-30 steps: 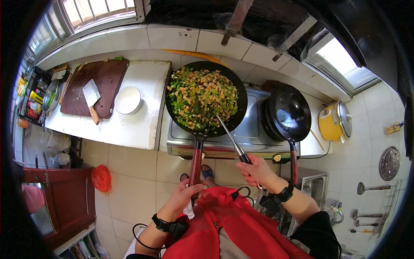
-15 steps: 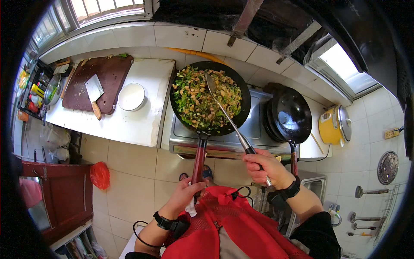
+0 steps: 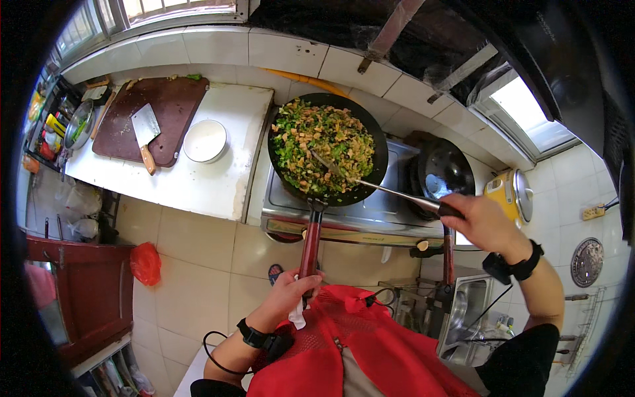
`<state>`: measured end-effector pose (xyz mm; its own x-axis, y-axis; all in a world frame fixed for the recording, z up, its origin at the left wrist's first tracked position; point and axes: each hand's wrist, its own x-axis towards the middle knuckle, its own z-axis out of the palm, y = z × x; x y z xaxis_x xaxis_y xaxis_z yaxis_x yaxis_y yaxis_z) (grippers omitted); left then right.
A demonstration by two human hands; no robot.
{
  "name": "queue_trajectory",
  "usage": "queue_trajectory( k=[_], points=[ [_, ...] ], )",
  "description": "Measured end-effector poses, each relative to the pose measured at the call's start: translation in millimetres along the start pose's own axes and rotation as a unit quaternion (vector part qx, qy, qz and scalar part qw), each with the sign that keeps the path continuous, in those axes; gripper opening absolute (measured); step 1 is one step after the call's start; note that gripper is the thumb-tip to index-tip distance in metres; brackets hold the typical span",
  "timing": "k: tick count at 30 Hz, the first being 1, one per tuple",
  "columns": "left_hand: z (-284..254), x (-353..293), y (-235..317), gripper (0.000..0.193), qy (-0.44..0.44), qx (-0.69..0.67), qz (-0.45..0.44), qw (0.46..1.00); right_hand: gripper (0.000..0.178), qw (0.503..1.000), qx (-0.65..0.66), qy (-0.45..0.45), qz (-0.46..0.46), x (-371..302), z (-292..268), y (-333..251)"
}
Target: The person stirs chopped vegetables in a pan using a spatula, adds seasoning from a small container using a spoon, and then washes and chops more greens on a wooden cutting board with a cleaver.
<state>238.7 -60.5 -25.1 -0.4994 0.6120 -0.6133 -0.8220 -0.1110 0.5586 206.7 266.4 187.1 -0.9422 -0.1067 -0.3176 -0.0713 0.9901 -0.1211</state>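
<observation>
My left hand (image 3: 291, 296) is closed around the dark red handle (image 3: 310, 241) of a black wok (image 3: 378, 162), with a crumpled white tissue or cloth (image 3: 297, 317) under the fingers. In the wok lies a heap of chopped green vegetables and small brown-pink pieces (image 3: 317, 139). My right hand (image 3: 486, 223), out to the right of the wok, grips the black end of a metal spatula (image 3: 405, 197). Its shaft slants low across the wok's right rim, and the blade is partly buried in the middle of the food. The wok sits over a steel gas stove (image 3: 393, 175).
More dark woks (image 3: 447, 169) stand stacked on the right of the stove, beside a yellow cooker (image 3: 509, 195). On the left counter are a white bowl (image 3: 204, 141), a cleaver (image 3: 145, 132) and a brown cutting board (image 3: 122, 135). A steel sink (image 3: 463, 308) is at lower right.
My right hand has swung right and slightly up, so the spatula lies flatter and its blade has moved down into the food's middle. My left hand keeps its hold on the wok handle.
</observation>
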Motion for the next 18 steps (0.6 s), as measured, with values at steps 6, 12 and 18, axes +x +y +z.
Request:
queue_trajectory(
  k=[6,12,18],
  points=[
    [-3.6,4.4,-6.0,0.021,-0.019,0.003,0.022,1.0,0.025,0.998,-0.029,-0.058,-0.013,8.1,-43.3,-37.5],
    [-2.9,3.3,-2.8,0.02,-0.039,-0.002,0.025,0.999,0.022,0.989,-0.048,-0.136,-0.022,26.4,-60.0,-73.7],
    [-2.3,2.6,-1.9,0.022,-0.02,0.005,0.023,1.0,0.024,0.986,-0.077,-0.119,-0.088,72.3,-15.8,-77.9]
  ],
)
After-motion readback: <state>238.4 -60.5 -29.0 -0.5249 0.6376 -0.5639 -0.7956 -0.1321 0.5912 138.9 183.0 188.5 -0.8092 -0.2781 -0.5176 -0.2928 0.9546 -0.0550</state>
